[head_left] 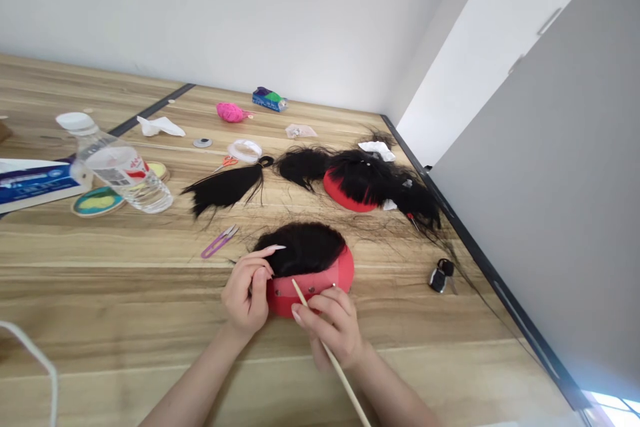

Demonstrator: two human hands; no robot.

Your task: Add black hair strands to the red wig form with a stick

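A red pad (345, 271) lies on the wooden table, its far part covered with black hair (305, 247) and its near side bearing a pinkish strip with small round metal pieces. My left hand (249, 290) rests at the pad's left edge, fingers bent together by the hair; what they pinch, if anything, is too small to make out. In my right hand (335, 327) is a thin pale wooden stick (340, 373), gripped between thumb and fingers, its tip over the strip.
Behind the pad are a black hair bundle (227, 187) and a second red pad (345, 195) with hair. Purple snips (219, 242) lie left, beyond them a plastic bottle (123, 167). Keys (441, 275) lie right. Pink yarn (231, 112) sits near the wall.
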